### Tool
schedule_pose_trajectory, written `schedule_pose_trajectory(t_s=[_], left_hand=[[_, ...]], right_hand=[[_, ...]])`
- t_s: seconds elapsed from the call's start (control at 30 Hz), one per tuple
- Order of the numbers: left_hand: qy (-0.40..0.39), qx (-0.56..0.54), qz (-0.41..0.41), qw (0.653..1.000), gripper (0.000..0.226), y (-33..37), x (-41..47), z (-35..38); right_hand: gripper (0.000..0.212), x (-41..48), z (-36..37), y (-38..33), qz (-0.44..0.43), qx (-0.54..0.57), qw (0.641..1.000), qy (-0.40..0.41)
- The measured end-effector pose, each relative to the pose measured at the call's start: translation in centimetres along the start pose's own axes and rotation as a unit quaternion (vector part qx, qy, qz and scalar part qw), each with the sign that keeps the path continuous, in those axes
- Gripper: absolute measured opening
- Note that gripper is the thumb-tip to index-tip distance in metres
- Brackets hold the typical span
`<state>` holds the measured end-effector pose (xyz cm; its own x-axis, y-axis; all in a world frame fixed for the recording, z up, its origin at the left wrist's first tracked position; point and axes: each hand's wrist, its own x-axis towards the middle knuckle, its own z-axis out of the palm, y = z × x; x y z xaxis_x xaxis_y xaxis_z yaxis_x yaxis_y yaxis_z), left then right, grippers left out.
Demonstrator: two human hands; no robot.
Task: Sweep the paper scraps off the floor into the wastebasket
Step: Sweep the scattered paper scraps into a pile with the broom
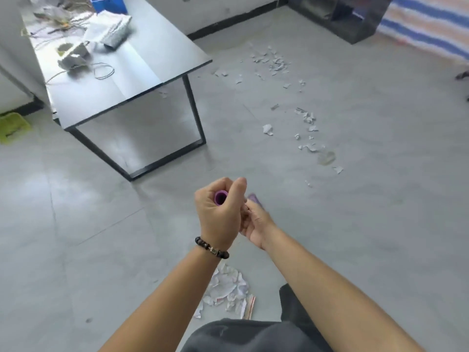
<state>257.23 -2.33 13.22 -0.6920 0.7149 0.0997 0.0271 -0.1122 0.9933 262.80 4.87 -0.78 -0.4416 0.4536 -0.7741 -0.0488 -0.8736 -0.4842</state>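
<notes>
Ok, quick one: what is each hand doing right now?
Left hand: grips the top end of the purple handle.
Right hand: curled round the same handle lower down, fingers partly hidden.

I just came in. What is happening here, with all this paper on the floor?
A person grips the top end of a purple handle, probably a broom's, with the left hand, and the right hand holds it just below. Many paper scraps lie scattered on the grey floor ahead and to the right, while a gathered pile sits near the person's feet. I see no wastebasket clearly, so the sweeping looks only partly done.
</notes>
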Motion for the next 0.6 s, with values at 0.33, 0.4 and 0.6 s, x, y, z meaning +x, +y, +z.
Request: schedule_pose_trajectory(t_s=[0.33,0.4,0.6], left_hand=[[-0.081,-0.041,-0.054,0.994,0.042,-2.2,5.0,24.0],[-0.079,-0.047,-0.066,0.994,0.043,-2.6,6.2,28.5],[-0.104,-0.041,-0.060,0.992,0.043,-4.2,9.8,36.8]], right_hand=[[0.010,3.3,-18.0,-19.2,-0.049,0.025,0.996,0.069],[0.011,4.0,-20.8,-22.8,-0.054,0.029,0.995,0.077],[0.009,6.7,-26.6,-30.5,-0.053,0.014,0.994,0.094]])
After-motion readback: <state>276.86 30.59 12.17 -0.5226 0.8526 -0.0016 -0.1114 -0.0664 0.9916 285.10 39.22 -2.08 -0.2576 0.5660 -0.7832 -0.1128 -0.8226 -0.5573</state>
